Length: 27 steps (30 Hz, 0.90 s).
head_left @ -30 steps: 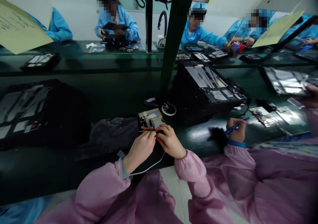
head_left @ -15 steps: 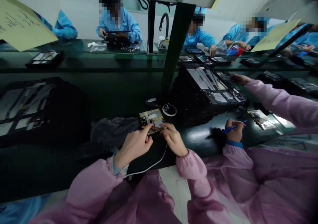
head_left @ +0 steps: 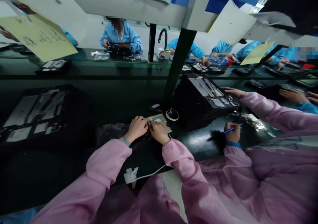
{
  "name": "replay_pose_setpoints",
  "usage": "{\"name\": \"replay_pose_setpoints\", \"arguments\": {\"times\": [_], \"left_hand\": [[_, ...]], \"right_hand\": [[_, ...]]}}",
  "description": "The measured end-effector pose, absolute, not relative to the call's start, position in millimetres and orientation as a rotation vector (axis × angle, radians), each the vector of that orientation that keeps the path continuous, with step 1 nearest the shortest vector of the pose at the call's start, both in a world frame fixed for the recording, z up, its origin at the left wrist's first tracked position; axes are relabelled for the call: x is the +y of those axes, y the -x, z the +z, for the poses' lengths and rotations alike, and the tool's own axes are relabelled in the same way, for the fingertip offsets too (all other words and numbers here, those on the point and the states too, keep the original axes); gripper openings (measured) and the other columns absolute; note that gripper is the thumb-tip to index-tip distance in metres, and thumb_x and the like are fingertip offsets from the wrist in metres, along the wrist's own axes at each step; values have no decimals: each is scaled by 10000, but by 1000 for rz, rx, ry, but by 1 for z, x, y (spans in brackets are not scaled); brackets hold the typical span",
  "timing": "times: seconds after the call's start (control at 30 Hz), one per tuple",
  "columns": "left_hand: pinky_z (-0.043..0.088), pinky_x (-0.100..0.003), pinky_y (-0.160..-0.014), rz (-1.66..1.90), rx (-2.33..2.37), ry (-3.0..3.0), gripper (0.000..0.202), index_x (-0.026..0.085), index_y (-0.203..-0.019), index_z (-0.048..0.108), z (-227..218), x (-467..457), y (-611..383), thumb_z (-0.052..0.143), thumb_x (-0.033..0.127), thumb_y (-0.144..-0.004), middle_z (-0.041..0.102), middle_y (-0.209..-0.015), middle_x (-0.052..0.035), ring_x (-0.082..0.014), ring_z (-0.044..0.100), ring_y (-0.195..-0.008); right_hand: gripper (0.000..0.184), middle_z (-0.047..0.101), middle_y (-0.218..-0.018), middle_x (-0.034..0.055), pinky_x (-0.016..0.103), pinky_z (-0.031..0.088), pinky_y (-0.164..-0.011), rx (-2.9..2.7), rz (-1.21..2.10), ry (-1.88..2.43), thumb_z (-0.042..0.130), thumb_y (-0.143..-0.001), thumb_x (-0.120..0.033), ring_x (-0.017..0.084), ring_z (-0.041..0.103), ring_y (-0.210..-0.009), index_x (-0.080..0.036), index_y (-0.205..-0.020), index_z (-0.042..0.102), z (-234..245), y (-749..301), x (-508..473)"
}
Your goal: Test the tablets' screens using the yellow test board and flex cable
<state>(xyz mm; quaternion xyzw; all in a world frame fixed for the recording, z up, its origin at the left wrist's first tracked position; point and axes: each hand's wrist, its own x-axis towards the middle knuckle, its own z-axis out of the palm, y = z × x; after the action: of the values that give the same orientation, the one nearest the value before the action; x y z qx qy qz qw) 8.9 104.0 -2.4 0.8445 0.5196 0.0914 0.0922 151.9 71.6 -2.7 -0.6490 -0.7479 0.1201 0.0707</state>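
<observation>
Centrally in the frame, both hands met over the near left part of a board (head_left: 162, 119), which lay on the dark bench (head_left: 198, 139) with its yellow-edged far side showing. The left hand (head_left: 137, 127) came in from the lower left, its fingers bent and held together, tips down at the board's left edge. The right hand (head_left: 159, 132) lay across the board's near side, fingers curled close beside the left hand's; whether either hand clamped anything between its fingertips, I could not tell.

Just beyond the board's right corner sat a white ring (head_left: 175, 120), and above the board, a mouse (head_left: 156, 107). A white cable (head_left: 154, 173) curved below the right wrist, near some tape (head_left: 131, 175) at bottom centre. Stacks of devices stood at middle left (head_left: 42, 113) and right of centre (head_left: 198, 101). Right of the frame's centre, a co-worker's hand (head_left: 233, 135) held a blue pen (head_left: 229, 130).
</observation>
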Motion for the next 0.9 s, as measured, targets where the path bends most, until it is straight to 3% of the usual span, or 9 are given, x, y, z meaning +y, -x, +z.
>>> {"name": "replay_pose_setpoints", "arguments": {"times": [0.37,0.67,0.8,0.9], "left_hand": [[432,-389,-864,332,1476,-2479,147,182,-915,611,-6,104,0,490,179,-830,618,-1035,-101,-254,541,-1008],[438,-395,-878,399,1442,-2430,204,185,-901,629,-10,105,3,462,119,-803,623,-1038,-106,-252,539,-1010],[446,-388,-887,454,1412,-2413,200,175,-879,635,-14,108,1,475,102,-784,634,-1012,-104,-246,548,-1011],[443,-371,-932,531,1369,-2390,212,174,-906,637,-8,108,1,463,102,-809,648,-1021,-94,-226,556,-1045]], "right_hand": [[274,659,-1073,164,356,468,-822,-2300,172,2169,486,-885,-245,277,619,-999,-113,-1090,611,0,-131,79],[263,677,-1028,206,367,484,-792,-2425,175,2147,462,-887,-198,290,654,-954,-89,-1041,646,10,-123,84],[234,691,-995,188,354,481,-776,-2438,226,2090,507,-855,-202,279,662,-915,-103,-1002,660,12,-129,89],[195,704,-932,127,293,472,-748,-2402,255,2048,512,-857,-204,229,665,-870,-136,-968,657,17,-143,91]]}}
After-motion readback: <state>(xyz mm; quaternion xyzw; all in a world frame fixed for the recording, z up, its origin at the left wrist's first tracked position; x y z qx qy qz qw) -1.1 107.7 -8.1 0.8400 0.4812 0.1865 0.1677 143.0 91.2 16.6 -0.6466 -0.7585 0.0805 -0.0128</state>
